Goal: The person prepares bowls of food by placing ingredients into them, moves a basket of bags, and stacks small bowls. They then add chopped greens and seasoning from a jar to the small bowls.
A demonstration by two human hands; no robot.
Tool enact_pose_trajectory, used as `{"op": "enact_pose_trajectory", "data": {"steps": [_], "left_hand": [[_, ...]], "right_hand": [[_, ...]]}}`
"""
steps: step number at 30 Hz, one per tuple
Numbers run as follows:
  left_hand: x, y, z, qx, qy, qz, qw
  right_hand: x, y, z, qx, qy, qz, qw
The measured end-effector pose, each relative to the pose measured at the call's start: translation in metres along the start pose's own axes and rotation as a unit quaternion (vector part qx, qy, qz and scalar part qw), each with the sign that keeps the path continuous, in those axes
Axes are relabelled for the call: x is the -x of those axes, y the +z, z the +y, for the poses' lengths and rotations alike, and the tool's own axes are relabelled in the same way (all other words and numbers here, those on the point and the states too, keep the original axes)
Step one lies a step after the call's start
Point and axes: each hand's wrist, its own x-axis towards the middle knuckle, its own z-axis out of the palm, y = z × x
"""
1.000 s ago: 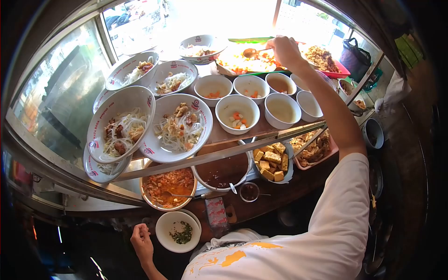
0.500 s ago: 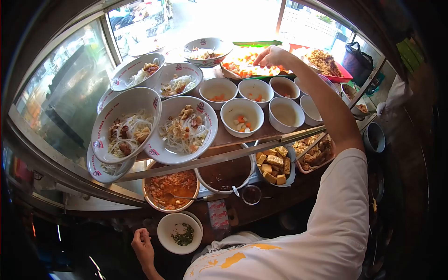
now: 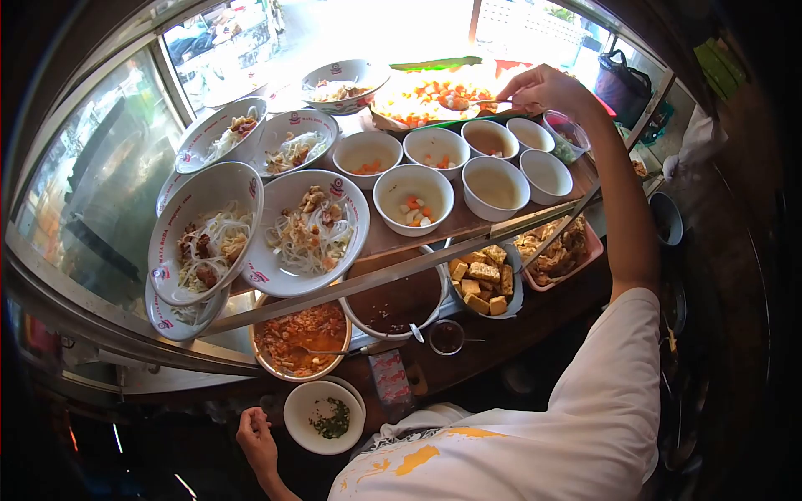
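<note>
In the head view my right hand (image 3: 543, 90) grips the handle of a spoon (image 3: 455, 103), its bowl loaded with diced pieces. The spoon is above a tray of orange and white diced food (image 3: 426, 98) at the back of the shelf. My left hand (image 3: 257, 434) hangs with curled fingers at the lower left, with nothing visible in it. Beside it a white bowl with chopped green herbs (image 3: 330, 417) sits on another bowl. Small white bowls of broth stand below my right forearm, among them one with orange and white dice (image 3: 413, 200).
Printed bowls of noodles and meat (image 3: 307, 234) crowd the shelf's left side. Beneath the shelf edge are a pot of red sauce (image 3: 302, 338), a large pot of dark liquid (image 3: 393, 305), fried tofu (image 3: 484, 280) and a pink tub (image 3: 555, 250). Glass panels (image 3: 96, 167) enclose the left.
My right hand has moved right and slightly up, and the loaded spoon now shows clearly over the tray. The camera view has shifted a little. My left hand stays about the same.
</note>
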Motion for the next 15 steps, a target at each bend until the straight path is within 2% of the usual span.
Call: {"op": "enact_pose_trajectory", "data": {"steps": [2, 5, 8, 12, 15], "left_hand": [[-0.002, 0.001, -0.001, 0.000, -0.001, -0.002, 1.000], [-0.006, 0.001, -0.001, 0.002, 0.001, -0.009, 1.000], [-0.011, 0.003, 0.007, 0.004, 0.004, -0.013, 1.000], [-0.014, 0.005, 0.018, 0.001, 0.001, -0.017, 1.000], [-0.014, 0.005, 0.019, 0.001, 0.007, -0.012, 1.000]], "right_hand": [[0.024, -0.009, 0.008, 0.039, -0.056, -0.013, 0.998], [0.069, 0.000, 0.005, 0.112, -0.134, 0.025, 0.984], [0.102, 0.026, -0.008, 0.286, -0.284, 0.128, 0.906], [0.091, 0.018, -0.020, 0.294, -0.294, 0.273, 0.868], [0.039, 0.023, -0.013, 0.336, -0.255, 0.290, 0.859]]}}
